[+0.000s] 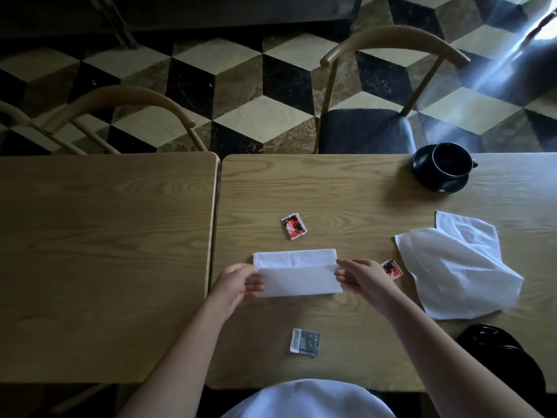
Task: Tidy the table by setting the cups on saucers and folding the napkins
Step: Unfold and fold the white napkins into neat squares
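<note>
Folded napkin (pixel 297 273) on the wooden table (pixel 346 191), directly ahead of the body — left hand (pixel 239 283) pinching its left end, right hand (pixel 363 277) pinching its right end, near flap lifted over the far layer. Second napkin (pixel 458 267) lying loose and rumpled to the right of the folded one. Black cup (pixel 450 159) seated on black saucer (pixel 440 176), far right beyond it. Red packet (pixel 294 226) just past the folded napkin; another (pixel 391 269) beside the right hand; grey packet (pixel 305 342) nearer the body.
</note>
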### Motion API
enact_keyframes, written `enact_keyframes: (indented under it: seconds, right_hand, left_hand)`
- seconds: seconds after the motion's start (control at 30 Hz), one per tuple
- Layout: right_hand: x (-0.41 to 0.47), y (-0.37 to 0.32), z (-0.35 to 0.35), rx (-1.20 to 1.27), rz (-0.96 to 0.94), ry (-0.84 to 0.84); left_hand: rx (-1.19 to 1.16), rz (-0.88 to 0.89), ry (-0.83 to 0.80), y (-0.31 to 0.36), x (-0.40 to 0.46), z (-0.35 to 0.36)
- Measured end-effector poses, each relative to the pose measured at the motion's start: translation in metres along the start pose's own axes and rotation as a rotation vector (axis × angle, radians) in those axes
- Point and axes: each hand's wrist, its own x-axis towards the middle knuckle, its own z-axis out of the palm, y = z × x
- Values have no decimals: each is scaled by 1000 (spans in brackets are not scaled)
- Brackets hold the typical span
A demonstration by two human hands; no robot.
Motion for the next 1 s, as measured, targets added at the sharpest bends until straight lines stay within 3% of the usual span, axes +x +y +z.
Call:
enact_keyframes:
  seconds: [0.1,0.37,0.57,0.63,0.7,0.77,0.83,0.9,1.0]
  right_hand:
    - [18,-11,4,-49,30,29]
    - [64,-20,7,-466,-8,173]
    - [70,-17,11,-606,-58,216]
    - [63,-15,13,-682,-129,283]
    - [50,-10,20,-776,-223,311]
    - [39,-5,37,-872,-285,183]
    - [33,4,62,-972,-319,-58]
    - [32,15,85,-1066,-306,-238]
    - [34,29,104,-1134,-254,-297]
  left_hand:
    - [80,6,50,10,15,4]
    - [307,47,186,20,54,11]
    - [348,60,290,19,59,18]
    - [512,138,368,19,54,20]
    - [833,279,422,16,45,25]
    - [949,465,267,10,35,38]
    - [1014,538,8,1,28,51]
    - [1099,451,-153,-6,27,58]
    - [1154,301,-145,-11,32,57]
